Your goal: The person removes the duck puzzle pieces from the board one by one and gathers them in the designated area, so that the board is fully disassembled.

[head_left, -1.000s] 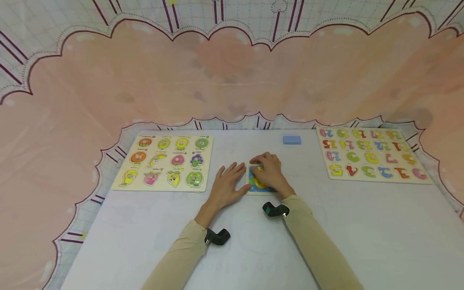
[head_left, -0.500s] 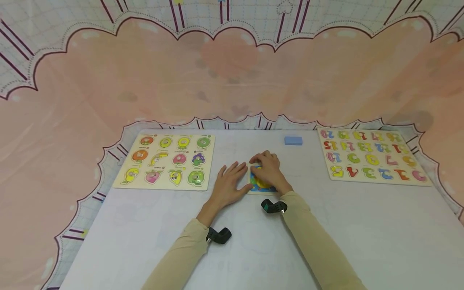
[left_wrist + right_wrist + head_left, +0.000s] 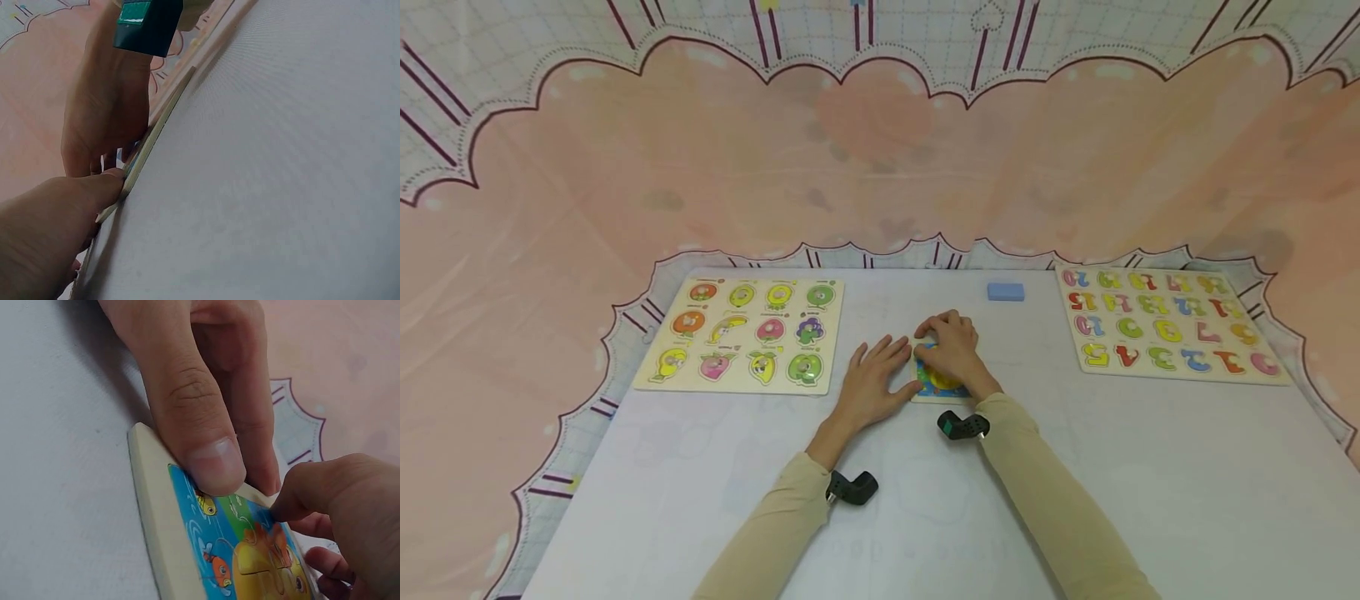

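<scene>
A small jigsaw puzzle (image 3: 942, 385) in a pale wooden frame lies on the table, its picture blue with a large yellow shape and orange fish (image 3: 220, 570). My left hand (image 3: 874, 383) lies along its left side, fingers spread and nearly straight. In the right wrist view, the left thumb (image 3: 215, 464) rests on the near-left corner. My right hand (image 3: 952, 350) bends over the far-left part of the puzzle, thumb and curled fingers at its edge (image 3: 347, 503). Its palm hides much of the picture. Whether a separate piece sits between those fingertips is hidden.
A fruit puzzle board (image 3: 747, 337) lies to the left, a number puzzle board (image 3: 1183, 312) to the right. Beyond the hands sits a blue block (image 3: 1005, 292). The white table (image 3: 880, 542) ends at a patterned peach cloth (image 3: 880, 158) behind.
The head view shifted slightly, moving everything a little. My right hand and wrist edged slightly left over the puzzle. The left hand stays at the puzzle's left side.
</scene>
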Action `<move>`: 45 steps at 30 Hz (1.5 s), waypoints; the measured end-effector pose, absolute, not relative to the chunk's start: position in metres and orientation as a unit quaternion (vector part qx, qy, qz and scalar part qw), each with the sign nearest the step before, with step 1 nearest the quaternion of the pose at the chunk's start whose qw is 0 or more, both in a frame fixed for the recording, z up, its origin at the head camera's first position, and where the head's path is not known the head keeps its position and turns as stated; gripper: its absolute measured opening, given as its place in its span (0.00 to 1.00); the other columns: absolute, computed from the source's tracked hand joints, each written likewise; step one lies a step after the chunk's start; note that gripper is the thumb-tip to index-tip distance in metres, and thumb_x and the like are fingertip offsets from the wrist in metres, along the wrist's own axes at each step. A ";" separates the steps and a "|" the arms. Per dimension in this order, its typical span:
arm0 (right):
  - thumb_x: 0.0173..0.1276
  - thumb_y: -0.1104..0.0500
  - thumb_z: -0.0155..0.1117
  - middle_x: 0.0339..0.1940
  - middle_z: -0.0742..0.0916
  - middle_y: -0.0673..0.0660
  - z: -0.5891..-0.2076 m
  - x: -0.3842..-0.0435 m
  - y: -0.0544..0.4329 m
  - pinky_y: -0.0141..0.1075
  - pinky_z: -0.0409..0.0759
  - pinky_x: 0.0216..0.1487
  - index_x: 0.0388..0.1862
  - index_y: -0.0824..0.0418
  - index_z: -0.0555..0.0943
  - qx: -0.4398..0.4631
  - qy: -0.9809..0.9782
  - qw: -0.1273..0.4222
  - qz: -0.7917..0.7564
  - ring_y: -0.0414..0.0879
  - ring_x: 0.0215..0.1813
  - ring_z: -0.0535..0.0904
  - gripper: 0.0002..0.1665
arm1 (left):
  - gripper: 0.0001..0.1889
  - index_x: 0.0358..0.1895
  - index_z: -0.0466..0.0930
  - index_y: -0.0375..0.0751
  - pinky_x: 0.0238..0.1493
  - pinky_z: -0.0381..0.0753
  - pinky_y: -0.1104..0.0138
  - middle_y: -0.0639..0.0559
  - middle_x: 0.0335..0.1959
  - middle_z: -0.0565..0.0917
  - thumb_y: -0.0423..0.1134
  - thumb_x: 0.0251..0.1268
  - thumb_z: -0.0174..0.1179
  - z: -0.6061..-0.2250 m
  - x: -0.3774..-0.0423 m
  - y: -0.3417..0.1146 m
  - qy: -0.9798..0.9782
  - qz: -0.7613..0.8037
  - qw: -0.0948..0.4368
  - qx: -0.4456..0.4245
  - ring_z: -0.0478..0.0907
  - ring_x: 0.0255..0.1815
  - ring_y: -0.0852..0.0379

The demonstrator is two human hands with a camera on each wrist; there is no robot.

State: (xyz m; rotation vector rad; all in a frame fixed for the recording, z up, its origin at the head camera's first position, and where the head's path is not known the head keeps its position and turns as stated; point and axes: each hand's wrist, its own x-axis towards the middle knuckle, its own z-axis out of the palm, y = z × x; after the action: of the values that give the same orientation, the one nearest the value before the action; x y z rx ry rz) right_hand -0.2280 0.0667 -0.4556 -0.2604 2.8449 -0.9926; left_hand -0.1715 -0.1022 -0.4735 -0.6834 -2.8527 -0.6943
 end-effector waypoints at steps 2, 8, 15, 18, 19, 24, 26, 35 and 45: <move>0.58 0.53 0.61 0.59 0.69 0.61 -0.456 -0.228 0.066 0.57 0.48 0.67 0.45 0.53 0.79 -0.086 0.940 0.063 -0.326 0.61 0.64 0.57 0.15 | 0.33 0.66 0.68 0.42 0.71 0.49 0.45 0.50 0.70 0.67 0.57 0.61 0.57 -0.473 -0.171 -0.102 -0.945 -0.230 0.063 -0.226 0.58 0.74 0.47; 0.59 0.52 0.61 0.60 0.68 0.62 -0.455 -0.228 0.064 0.58 0.47 0.67 0.45 0.52 0.77 -0.089 0.942 0.069 -0.317 0.62 0.65 0.56 0.15 | 0.33 0.67 0.68 0.44 0.72 0.48 0.45 0.51 0.70 0.67 0.57 0.61 0.57 -0.474 -0.170 -0.104 -0.946 -0.228 0.060 -0.224 0.57 0.74 0.48; 0.61 0.49 0.62 0.61 0.67 0.62 -0.453 -0.227 0.063 0.58 0.47 0.67 0.44 0.53 0.77 -0.086 0.946 0.071 -0.305 0.63 0.65 0.55 0.15 | 0.33 0.66 0.68 0.43 0.72 0.48 0.45 0.51 0.70 0.67 0.58 0.61 0.57 -0.474 -0.172 -0.103 -0.944 -0.232 0.065 -0.225 0.57 0.74 0.48; 0.61 0.48 0.62 0.61 0.67 0.62 -0.452 -0.227 0.064 0.58 0.47 0.67 0.44 0.53 0.77 -0.085 0.945 0.070 -0.307 0.62 0.65 0.55 0.15 | 0.33 0.66 0.68 0.44 0.72 0.48 0.45 0.51 0.70 0.67 0.58 0.61 0.57 -0.473 -0.172 -0.102 -0.945 -0.229 0.063 -0.225 0.57 0.74 0.48; 0.61 0.48 0.62 0.61 0.67 0.62 -0.452 -0.227 0.064 0.58 0.46 0.67 0.44 0.53 0.77 -0.085 0.945 0.070 -0.308 0.62 0.65 0.55 0.15 | 0.33 0.66 0.68 0.44 0.72 0.48 0.45 0.51 0.70 0.67 0.58 0.61 0.57 -0.473 -0.172 -0.102 -0.945 -0.229 0.061 -0.224 0.57 0.74 0.48; 0.61 0.49 0.62 0.61 0.67 0.62 -0.453 -0.228 0.065 0.58 0.47 0.67 0.44 0.52 0.77 -0.085 0.945 0.070 -0.307 0.62 0.65 0.55 0.15 | 0.33 0.67 0.68 0.44 0.72 0.47 0.46 0.52 0.71 0.66 0.58 0.62 0.57 -0.472 -0.172 -0.102 -0.946 -0.230 0.055 -0.223 0.57 0.75 0.48; 0.61 0.49 0.61 0.61 0.67 0.62 -0.453 -0.228 0.065 0.58 0.46 0.67 0.44 0.52 0.77 -0.086 0.945 0.071 -0.308 0.63 0.65 0.55 0.15 | 0.33 0.67 0.67 0.44 0.73 0.46 0.46 0.52 0.71 0.66 0.58 0.62 0.56 -0.472 -0.171 -0.102 -0.946 -0.230 0.052 -0.221 0.56 0.75 0.49; 0.60 0.50 0.59 0.60 0.68 0.62 -0.451 -0.229 0.061 0.59 0.47 0.67 0.44 0.52 0.76 -0.084 0.947 0.077 -0.300 0.63 0.64 0.55 0.14 | 0.37 0.70 0.62 0.48 0.71 0.39 0.40 0.57 0.73 0.61 0.64 0.61 0.53 -0.472 -0.168 -0.102 -0.957 -0.196 0.036 -0.209 0.52 0.76 0.52; 0.60 0.43 0.62 0.56 0.70 0.61 -0.448 -0.233 0.058 0.60 0.48 0.66 0.39 0.54 0.76 -0.083 0.956 0.084 -0.267 0.63 0.63 0.57 0.18 | 0.38 0.69 0.64 0.49 0.71 0.38 0.40 0.58 0.73 0.61 0.65 0.59 0.54 -0.471 -0.168 -0.100 -0.959 -0.198 0.034 -0.198 0.53 0.76 0.52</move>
State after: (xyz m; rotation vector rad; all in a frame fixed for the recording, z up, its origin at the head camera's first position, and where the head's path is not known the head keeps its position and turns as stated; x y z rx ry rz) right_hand -0.2329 0.0583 -0.4478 -0.2481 2.8534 -0.7967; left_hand -0.1678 -0.1001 -0.4709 -0.6103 -2.9508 -0.6097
